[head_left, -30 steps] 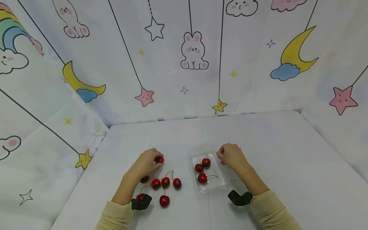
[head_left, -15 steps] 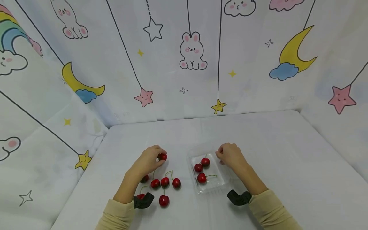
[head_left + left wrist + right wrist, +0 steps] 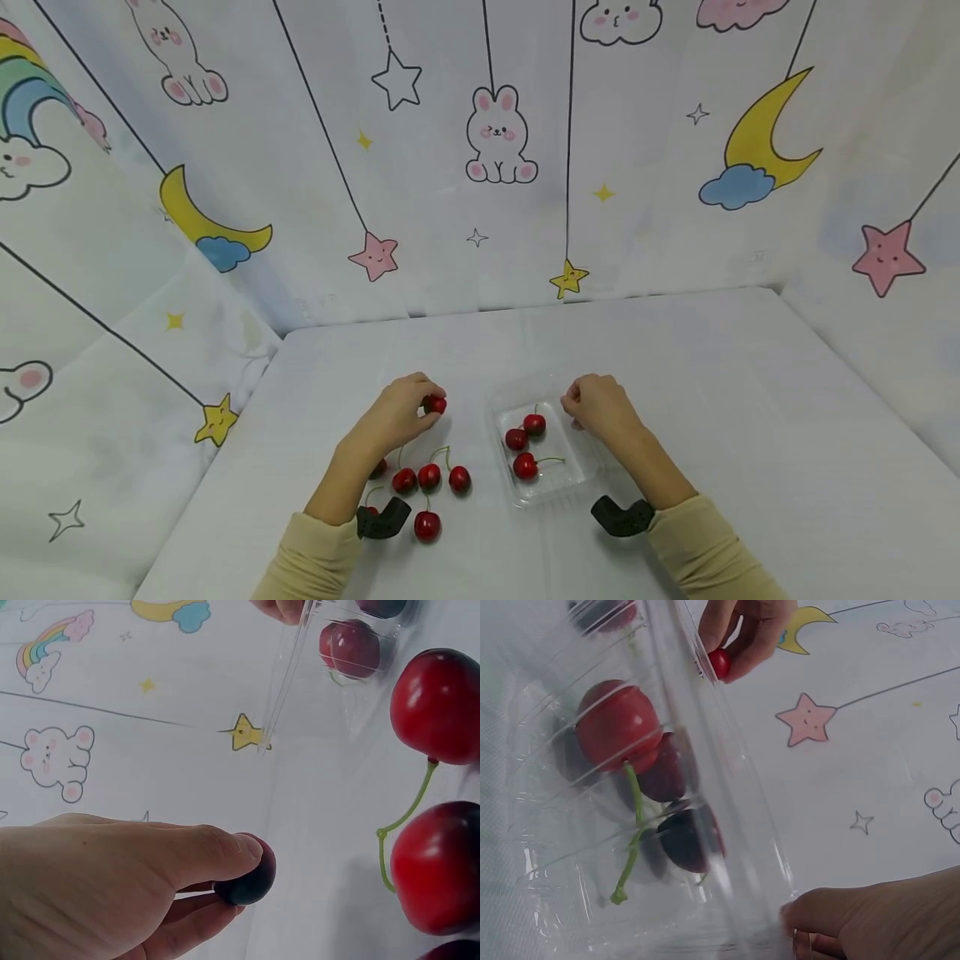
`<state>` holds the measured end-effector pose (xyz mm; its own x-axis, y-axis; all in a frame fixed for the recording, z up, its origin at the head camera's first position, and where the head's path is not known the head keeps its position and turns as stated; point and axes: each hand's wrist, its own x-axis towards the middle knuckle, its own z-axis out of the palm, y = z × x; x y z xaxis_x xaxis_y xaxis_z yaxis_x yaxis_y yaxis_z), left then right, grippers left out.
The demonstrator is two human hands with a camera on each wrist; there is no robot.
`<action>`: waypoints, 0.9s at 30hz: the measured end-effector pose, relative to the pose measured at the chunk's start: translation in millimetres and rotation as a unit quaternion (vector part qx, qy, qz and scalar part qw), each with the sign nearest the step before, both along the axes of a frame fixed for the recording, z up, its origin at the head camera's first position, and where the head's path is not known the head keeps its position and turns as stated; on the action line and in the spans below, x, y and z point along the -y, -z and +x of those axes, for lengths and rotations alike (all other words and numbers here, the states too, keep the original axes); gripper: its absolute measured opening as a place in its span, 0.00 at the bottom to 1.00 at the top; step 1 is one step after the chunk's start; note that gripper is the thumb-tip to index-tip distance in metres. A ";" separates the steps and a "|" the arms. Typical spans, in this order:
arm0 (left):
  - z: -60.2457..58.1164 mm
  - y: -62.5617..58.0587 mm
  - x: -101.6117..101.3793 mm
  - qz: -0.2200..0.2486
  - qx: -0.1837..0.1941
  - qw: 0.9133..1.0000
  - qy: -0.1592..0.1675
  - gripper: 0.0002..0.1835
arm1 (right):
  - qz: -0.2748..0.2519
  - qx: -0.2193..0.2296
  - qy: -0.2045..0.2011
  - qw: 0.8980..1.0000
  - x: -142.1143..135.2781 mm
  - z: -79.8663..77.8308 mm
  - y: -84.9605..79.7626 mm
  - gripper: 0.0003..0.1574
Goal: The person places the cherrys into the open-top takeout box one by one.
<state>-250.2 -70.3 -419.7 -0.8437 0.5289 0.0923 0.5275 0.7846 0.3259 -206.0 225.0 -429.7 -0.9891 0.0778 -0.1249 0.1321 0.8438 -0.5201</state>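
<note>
My left hand (image 3: 396, 415) pinches a dark red cherry (image 3: 255, 879) between thumb and fingers, left of a clear plastic box (image 3: 558, 485). Three cherries sit inside that box, one of them a bright red cherry (image 3: 526, 466) whose green stem points right. At the box's far right corner is my right hand (image 3: 602, 407); its thumb and curled fingers grip the rim, as the right wrist view shows. Below my left hand several loose cherries lie on the white table, among them a cherry (image 3: 427, 527) nearest the front. My left wrist and its black camera partly hide others.
Two cherries joined by their stems, one a red cherry (image 3: 460, 480), lie between the left forearm and the box. Behind the white table (image 3: 675, 358) rises a cloth wall (image 3: 435, 192) printed with rabbits, stars and moons. A similar cloth runs along each side.
My left hand has moved to the right and slightly away from me, carrying the cherry toward the box. The right hand stays at the box's rim.
</note>
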 end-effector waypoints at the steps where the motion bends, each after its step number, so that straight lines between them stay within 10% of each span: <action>1: -0.2 -0.2 -0.7 -0.002 0.001 1.000 -0.001 0.13 | 0.000 -0.002 -0.001 1.000 0.0 0.2 0.1 0.10; 27: 0.0 -19.4 -29.9 0.002 -0.025 0.998 0.061 0.12 | 0.003 0.000 0.002 1.000 0.6 -1.3 2.0 0.10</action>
<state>-250.3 -40.3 -400.3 -0.7679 0.6263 0.1346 0.6339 0.7125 0.3008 -207.3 224.4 -431.7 -0.9889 0.0819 -0.1237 0.1346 0.8463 -0.5154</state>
